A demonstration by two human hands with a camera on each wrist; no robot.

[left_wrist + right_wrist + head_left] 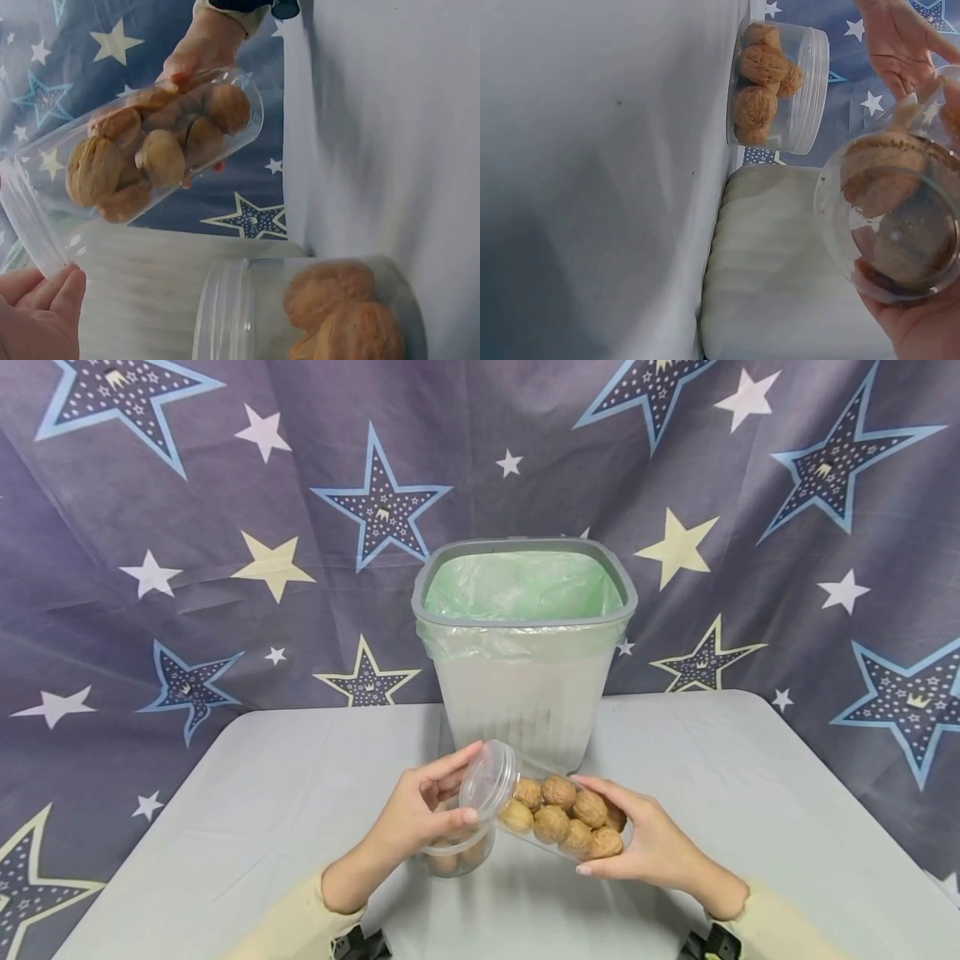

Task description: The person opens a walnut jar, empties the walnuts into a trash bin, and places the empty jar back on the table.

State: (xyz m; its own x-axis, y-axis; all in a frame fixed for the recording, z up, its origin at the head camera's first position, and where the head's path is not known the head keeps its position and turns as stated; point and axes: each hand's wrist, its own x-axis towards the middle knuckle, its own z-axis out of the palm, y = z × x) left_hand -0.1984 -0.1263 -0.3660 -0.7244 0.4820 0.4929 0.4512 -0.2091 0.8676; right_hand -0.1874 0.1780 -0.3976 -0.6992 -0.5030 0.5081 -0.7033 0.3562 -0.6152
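A clear plastic jar (551,818) of walnuts is tilted above the table, its lid end up to the left. Fingers and thumb of my left hand (420,806) pinch the clear round lid (487,779) at that end. My right hand (648,839) grips the jar around its base end, with walnuts (161,157) gathered there. In the right wrist view the jar's round bottom (900,225) faces the camera. Below my left hand, a second clear jar (459,852) with walnuts stands upright on the table; whether it has a lid I cannot tell.
A light bin (525,693) with a grey rim and a green bag liner (525,589) stands behind the jars. The table (300,793) has a pale grey cover. A star-patterned curtain (480,410) hangs behind it.
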